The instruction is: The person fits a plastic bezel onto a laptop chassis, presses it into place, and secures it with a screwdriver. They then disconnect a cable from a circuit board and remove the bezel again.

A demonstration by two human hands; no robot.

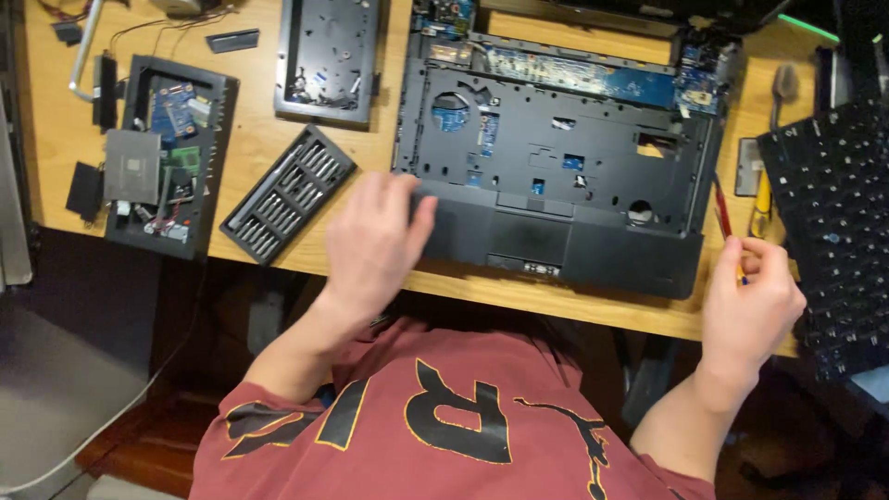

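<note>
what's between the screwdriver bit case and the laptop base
In the head view, the left hand lies between the bit case and the laptop base, its fingers on the base's front left corner.

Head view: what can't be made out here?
- Screwdriver: only a red shaft shows; the right hand covers the handle.
- Laptop base: its near left corner lies under the left hand; its far side is cut by the top edge.
- Keyboard: cut by the right edge.
- Bit set: bits too small to tell apart.
</note>
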